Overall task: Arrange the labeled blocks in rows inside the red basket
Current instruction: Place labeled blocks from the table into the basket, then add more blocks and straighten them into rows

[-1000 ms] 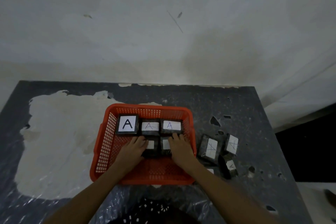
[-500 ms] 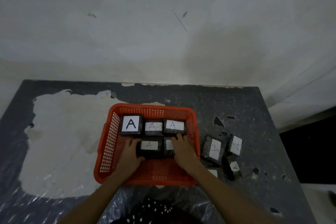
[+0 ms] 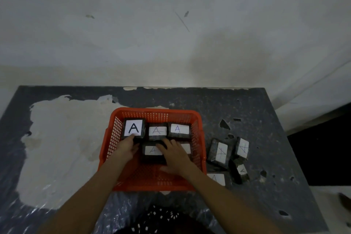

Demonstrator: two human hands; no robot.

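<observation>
The red basket point(image 3: 198, 138) sits mid-table. Along its far wall stand three dark blocks with white "A" labels: a bold-lettered one point(image 3: 134, 127), a middle one point(image 3: 157, 130) and a right one point(image 3: 179, 129). A second row holds a labeled block point(image 3: 152, 151) and another block point(image 3: 187, 148) half hidden by my right hand point(image 3: 175, 156), which lies flat across both. My left hand point(image 3: 127, 147) rests on the basket floor, fingertips touching the bold block's near edge. Several more labeled blocks point(image 3: 221, 151) lie on the table right of the basket.
The dark table top point(image 3: 266, 138) has a large pale worn patch point(image 3: 62, 138) on the left and ends at a drop on the right. A grey wall rises behind. Crinkled plastic covers the near edge.
My left hand has slid left and forward from the second-row block to the bold block's edge. My right hand has shifted left over the second-row blocks, uncovering part of the right block's label.
</observation>
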